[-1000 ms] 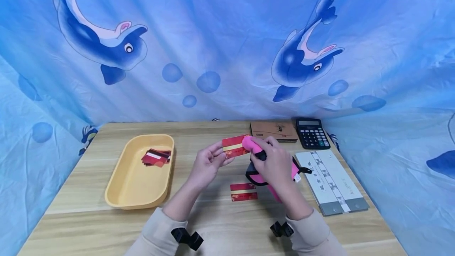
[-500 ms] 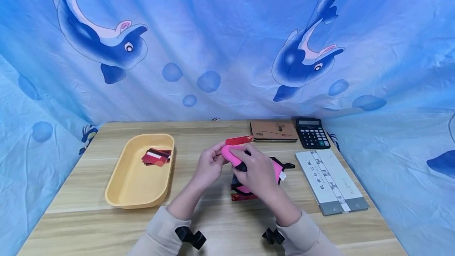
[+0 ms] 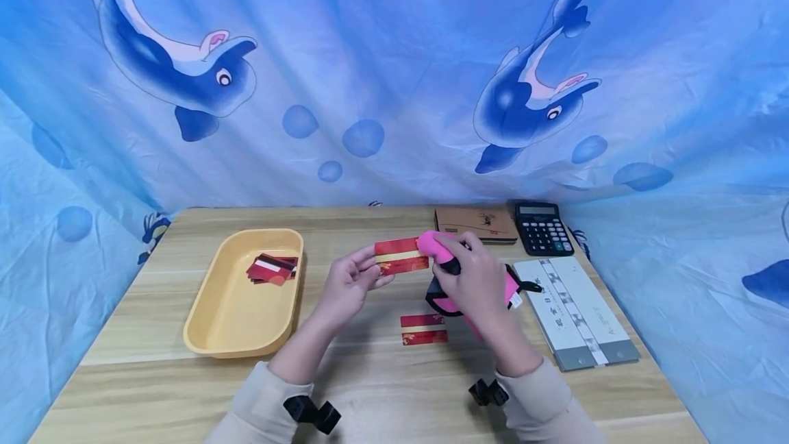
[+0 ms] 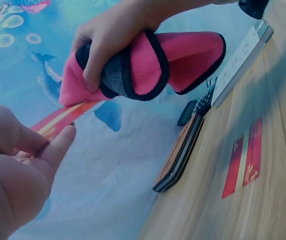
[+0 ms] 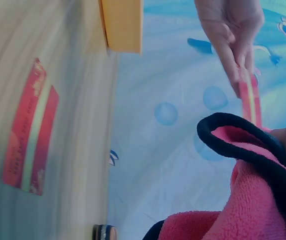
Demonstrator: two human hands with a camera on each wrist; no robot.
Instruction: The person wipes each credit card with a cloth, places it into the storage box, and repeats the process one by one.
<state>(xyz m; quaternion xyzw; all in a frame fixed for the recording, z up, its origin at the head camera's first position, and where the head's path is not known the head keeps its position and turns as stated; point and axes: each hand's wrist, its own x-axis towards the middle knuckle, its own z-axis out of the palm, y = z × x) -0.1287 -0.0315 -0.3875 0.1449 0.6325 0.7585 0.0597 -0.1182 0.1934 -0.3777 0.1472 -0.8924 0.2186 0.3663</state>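
Observation:
My left hand pinches the left end of a red card with a pale gold stripe, held above the table. My right hand grips a bunched pink cloth with black edging and a dark grey patch. The cloth's pink tip touches the card's right end. In the left wrist view the cloth hangs in folds from the right hand, and the card is seen nearly edge-on. A second red card with the same stripe lies flat on the table below the hands.
On the left stands a yellow tray with several dark red cards inside. At the back right are a brown notebook and a black calculator. A white and grey book lies at the right. A blue dolphin curtain surrounds the table.
The right hand moved the cloth left across the held card, then back to its right end, uncovering the card on the table. The left hand has shifted slightly left with its card.

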